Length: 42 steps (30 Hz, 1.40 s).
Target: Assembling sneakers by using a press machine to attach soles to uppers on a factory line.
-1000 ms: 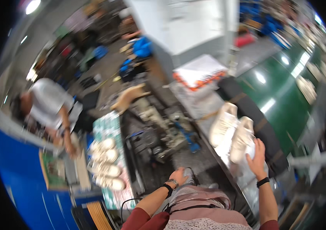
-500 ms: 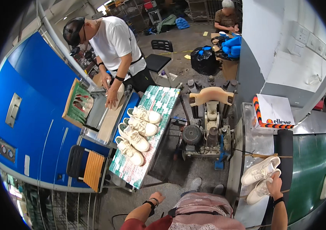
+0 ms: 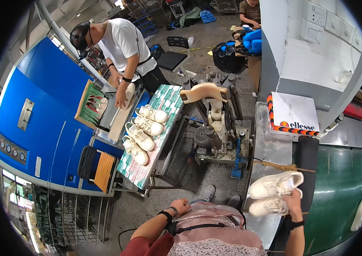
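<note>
Two cream lace-up sneakers lie side by side on a metal-topped bench at my right, toes pointing left. My right hand is closed at the heel end of the nearer sneaker; the fingertips are partly hidden. Just beyond it, touching along the side, is the farther sneaker. My left hand hangs in front of my waist with its fingers curled, and nothing shows in it. Several similar cream sneakers stand in a row on a green-and-white patterned table at the left.
A white shoebox sits on the metal bench, beside a green conveyor belt carrying another shoe. A pressing machine stands ahead. At the blue machine, a co-worker handles a shoe.
The two sneakers at my right now lie straighter and closer alongside each other, with my right hand still at the nearer one. My left hand has come up toward my waist. The view has shifted.
</note>
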{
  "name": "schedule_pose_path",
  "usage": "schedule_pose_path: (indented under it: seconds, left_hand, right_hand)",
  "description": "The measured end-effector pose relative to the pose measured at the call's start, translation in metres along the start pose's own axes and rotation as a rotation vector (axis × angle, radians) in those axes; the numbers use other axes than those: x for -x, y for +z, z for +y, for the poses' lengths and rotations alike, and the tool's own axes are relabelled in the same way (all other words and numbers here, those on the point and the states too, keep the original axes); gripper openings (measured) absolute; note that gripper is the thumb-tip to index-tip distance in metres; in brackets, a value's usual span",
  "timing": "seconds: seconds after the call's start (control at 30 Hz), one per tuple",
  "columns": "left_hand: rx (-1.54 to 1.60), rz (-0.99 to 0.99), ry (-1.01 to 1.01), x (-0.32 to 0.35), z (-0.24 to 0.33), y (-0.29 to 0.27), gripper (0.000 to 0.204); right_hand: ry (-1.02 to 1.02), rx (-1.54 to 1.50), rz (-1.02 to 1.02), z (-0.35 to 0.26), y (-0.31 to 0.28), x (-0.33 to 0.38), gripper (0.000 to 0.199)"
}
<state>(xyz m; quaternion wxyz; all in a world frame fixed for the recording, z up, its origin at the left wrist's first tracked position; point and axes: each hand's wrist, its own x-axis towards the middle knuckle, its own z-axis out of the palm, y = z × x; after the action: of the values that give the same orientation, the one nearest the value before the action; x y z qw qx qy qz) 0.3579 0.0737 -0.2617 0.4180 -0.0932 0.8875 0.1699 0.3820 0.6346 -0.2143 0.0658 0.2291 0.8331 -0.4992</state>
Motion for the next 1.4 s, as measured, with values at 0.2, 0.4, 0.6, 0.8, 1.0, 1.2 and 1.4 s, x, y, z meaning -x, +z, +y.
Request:
schedule_pose_path:
  seconds: [0.2, 0.4, 0.6, 0.8, 1.0, 1.2, 1.4]
  left_hand:
    - [-0.030, 0.028, -0.014, -0.027, -0.029, -0.007, 0.051]
    - [0.072, 0.263, 0.065, -0.064, -0.014, -0.085, 0.044]
    - [0.184, 0.547, -0.009, -0.067, -0.061, -0.208, 0.049]
    - [0.065, 1.102, 0.249, -0.121, -0.105, -0.353, 0.053]
    - [-0.073, 0.958, 0.231, -0.183, -0.113, -0.461, 0.057]
    - [-0.202, 0.663, 0.083, -0.251, -0.149, -0.477, 0.047]
    - [0.074, 0.784, 0.391, -0.242, -0.153, -0.469, 0.028]
  right_hand:
    - [0.187, -0.393, 0.329, 0.030, -0.130, 0.056, 0.044]
    - [0.282, 0.573, 0.782, 0.236, -0.321, 0.097, 0.056]
    - [-0.082, 0.532, 0.396, -0.023, -0.096, 0.001, 0.037]
    - [-0.653, 0.369, -0.212, -0.277, 0.256, -0.056, 0.048]
    - [-0.994, 0.392, -0.425, -0.460, 0.487, -0.154, 0.056]
    - [-1.076, 0.750, -0.402, -0.554, 0.655, -0.226, 0.069]
    - [-0.935, 0.848, -0.476, -0.562, 0.689, -0.259, 0.032]
